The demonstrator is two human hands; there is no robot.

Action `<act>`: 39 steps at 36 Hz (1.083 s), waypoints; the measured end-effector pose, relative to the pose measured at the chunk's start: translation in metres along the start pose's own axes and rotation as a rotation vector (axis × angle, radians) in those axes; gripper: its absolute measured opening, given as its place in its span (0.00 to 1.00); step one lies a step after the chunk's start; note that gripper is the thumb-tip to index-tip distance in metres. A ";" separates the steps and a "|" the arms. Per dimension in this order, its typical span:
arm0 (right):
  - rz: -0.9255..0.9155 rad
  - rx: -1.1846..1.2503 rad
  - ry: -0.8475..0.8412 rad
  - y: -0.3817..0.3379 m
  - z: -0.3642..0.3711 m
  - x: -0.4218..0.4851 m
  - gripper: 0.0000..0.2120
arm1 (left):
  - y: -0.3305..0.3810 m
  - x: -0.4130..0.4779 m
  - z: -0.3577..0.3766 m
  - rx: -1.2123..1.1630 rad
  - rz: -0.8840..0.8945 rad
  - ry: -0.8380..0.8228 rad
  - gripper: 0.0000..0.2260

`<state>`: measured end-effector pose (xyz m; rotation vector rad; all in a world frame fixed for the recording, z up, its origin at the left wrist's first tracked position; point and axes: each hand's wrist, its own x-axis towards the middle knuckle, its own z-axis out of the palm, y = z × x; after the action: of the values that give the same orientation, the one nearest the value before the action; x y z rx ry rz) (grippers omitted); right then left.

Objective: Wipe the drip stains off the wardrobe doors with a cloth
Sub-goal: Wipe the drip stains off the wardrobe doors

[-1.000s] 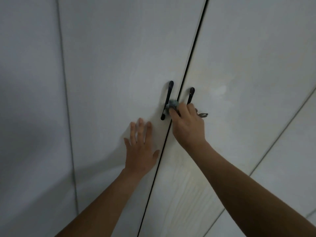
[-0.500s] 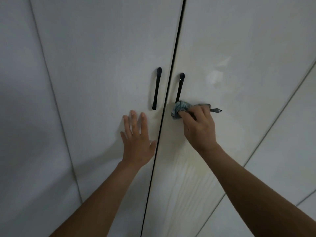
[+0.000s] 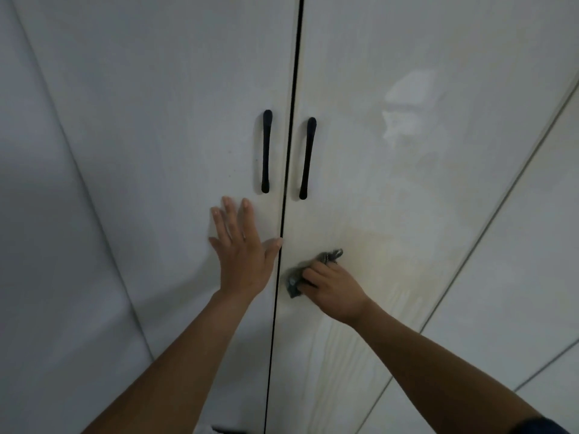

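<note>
Two black handles [image 3: 266,151] sit above the bunched cloth [image 3: 293,282].

Both forearms bare along their whole visible length. Left hand [image 3: 242,255] and right hand [image 3: 332,289] uncovered. Right arm: edge of a dark sleeve [image 3: 539,426] shows at the lower right corner, colour near navy or black.

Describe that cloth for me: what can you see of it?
The cloth is small, dark grey-blue and crumpled into a wad, soft fabric by its look. The right hand grips it with curled fingers over its middle, so only two ends show, one beside the fingertips and one above the hand. It is pressed against the right door, below the black handle and near that door's inner edge.
</note>
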<state>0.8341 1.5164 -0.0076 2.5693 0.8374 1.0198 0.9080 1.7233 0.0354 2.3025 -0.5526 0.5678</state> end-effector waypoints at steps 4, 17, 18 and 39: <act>0.063 -0.092 0.224 0.018 -0.039 0.040 0.06 | 0.000 0.002 0.003 -0.011 -0.013 0.025 0.43; 0.049 -0.007 -0.006 -0.004 0.003 -0.002 0.04 | 0.001 0.004 0.011 0.068 -0.045 0.049 0.48; 0.058 0.015 0.005 -0.003 0.001 -0.002 0.03 | 0.001 0.004 0.011 0.072 -0.044 0.049 0.48; 0.327 -0.119 0.344 0.038 -0.047 -0.003 0.06 | 0.003 0.004 0.014 0.101 -0.052 0.059 0.49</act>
<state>0.8155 1.4848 0.0408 2.5155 0.4122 1.5889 0.9126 1.7107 0.0300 2.3791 -0.4436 0.6498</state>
